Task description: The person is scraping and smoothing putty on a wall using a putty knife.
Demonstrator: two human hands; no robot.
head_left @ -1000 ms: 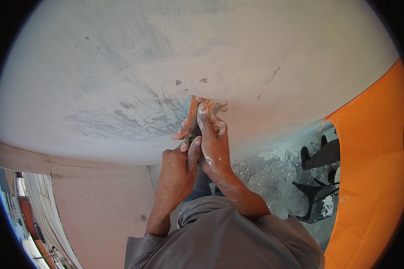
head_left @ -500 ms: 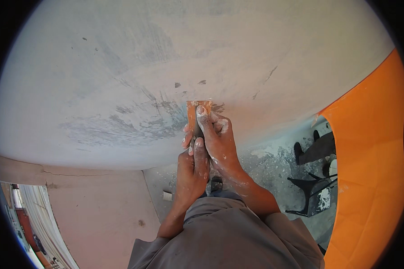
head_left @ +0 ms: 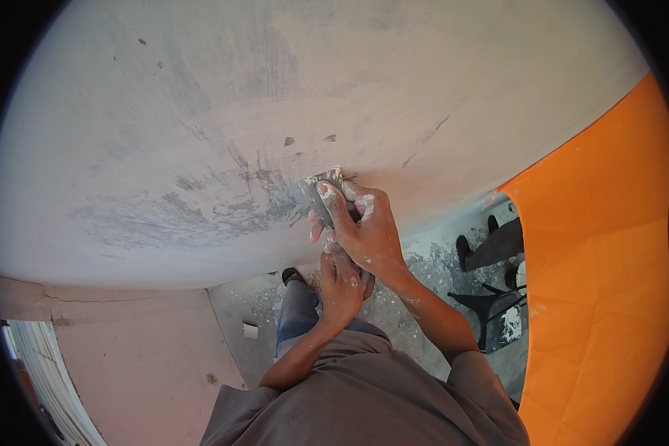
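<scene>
There is a single view, from a wide fisheye camera worn on the person's head, looking steeply down along the person's own body. The grey-shirted shoulders and both forearms enter from the lower edge and reach up to the picture's middle, where the hands (head_left: 353, 238) meet, close to the lens. Just beyond them a large, pale grey, curved plastered wall (head_left: 290, 111) fills the upper half, near enough that its smears and specks show clearly. Far below lies the dusty, speckled concrete floor (head_left: 424, 267). A bright orange panel (head_left: 609, 282) bends along the right rim, and the corners are black. No second view shares the scene.
</scene>
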